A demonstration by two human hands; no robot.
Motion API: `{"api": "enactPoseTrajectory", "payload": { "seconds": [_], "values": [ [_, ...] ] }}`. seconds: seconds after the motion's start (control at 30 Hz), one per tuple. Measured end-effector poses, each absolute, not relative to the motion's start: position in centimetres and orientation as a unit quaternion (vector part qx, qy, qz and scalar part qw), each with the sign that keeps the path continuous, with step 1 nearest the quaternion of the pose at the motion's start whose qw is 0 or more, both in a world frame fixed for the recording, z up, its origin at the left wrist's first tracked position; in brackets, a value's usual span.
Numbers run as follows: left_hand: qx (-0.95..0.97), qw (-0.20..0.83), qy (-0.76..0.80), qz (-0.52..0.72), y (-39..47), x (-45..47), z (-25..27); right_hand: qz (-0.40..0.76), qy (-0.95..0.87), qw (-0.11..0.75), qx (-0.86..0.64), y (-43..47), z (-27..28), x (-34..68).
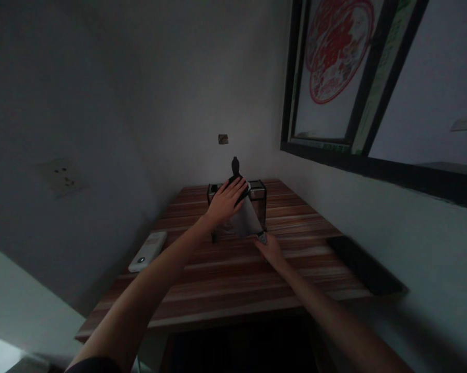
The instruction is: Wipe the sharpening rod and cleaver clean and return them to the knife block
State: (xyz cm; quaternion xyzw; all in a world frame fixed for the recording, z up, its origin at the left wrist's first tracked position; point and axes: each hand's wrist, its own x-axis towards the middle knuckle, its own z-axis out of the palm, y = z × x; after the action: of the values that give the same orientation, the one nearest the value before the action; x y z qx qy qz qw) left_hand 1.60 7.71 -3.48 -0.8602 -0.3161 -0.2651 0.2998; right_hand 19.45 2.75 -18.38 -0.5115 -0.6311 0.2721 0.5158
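Observation:
A pale grey, tube-like piece with a black upper part and a black knob leans at a slant, its top toward the left. My left hand lies over the black upper part, fingers stretched out flat across it. Down at the lower right end, my right hand is closed around the piece, by a small dark-and-grey patterned part. Its fingertips are partly hidden. Directly behind stands a low appliance with a black frame and metallic top. The grey piece and my left hand cover much of it. Dim light hides its exact kind.
All this is on a striped brown wooden table. A white oblong device lies at the left edge, and a flat black slab at the right. Walls close in the back and sides. A framed picture hangs at right.

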Motion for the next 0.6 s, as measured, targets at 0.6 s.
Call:
{"api": "enactPoseTrajectory", "payload": {
  "seconds": [0.6],
  "values": [
    [-0.888, 0.286, -0.291, -0.212, 3.6, 3.1, -8.6, 0.283, -0.639, 0.504, -0.507, 2.7, -18.7, 19.4]
  ]
}}
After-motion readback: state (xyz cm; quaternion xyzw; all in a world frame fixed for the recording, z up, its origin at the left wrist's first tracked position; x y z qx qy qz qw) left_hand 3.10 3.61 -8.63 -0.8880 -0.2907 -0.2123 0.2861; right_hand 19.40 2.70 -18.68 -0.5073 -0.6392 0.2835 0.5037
